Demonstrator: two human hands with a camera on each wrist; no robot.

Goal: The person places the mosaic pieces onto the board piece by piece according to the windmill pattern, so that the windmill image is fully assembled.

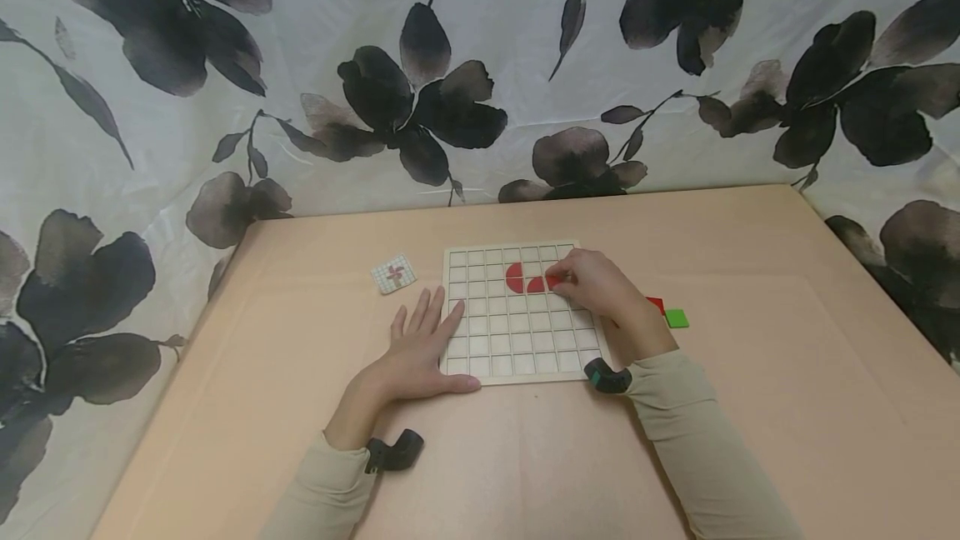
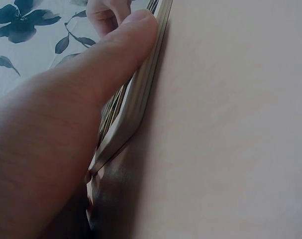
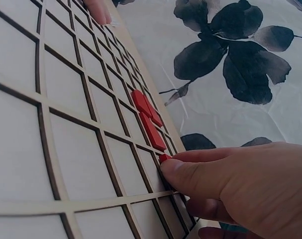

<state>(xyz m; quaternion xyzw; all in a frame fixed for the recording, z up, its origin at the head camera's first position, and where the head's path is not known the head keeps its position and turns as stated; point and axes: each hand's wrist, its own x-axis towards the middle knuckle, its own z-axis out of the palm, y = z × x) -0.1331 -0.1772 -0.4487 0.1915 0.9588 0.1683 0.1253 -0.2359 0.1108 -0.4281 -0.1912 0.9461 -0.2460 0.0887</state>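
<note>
A pale board (image 1: 512, 346) with a raised square grid lies on the table. My left hand (image 1: 422, 357) is spread flat at the board's left side; its thumb (image 2: 123, 47) lies along the near edge. Between thumb and fingertips, my right hand (image 1: 603, 290) pinches a small red piece (image 3: 164, 158) over the grid, mostly hidden by the fingers. Just left of it, red pieces with curved edges (image 1: 514, 277) sit in neighbouring cells, in the upper middle of the board. The right wrist view shows these red pieces (image 3: 151, 132) next to the pinched one.
A small card (image 1: 393, 273) with a gridded reddish pattern lies beyond the left fingertips. To the right of the board, partly behind the right wrist, are a red piece (image 1: 657, 304) and a green square tile (image 1: 677, 318). A floral cloth (image 1: 480, 132) hangs behind the table.
</note>
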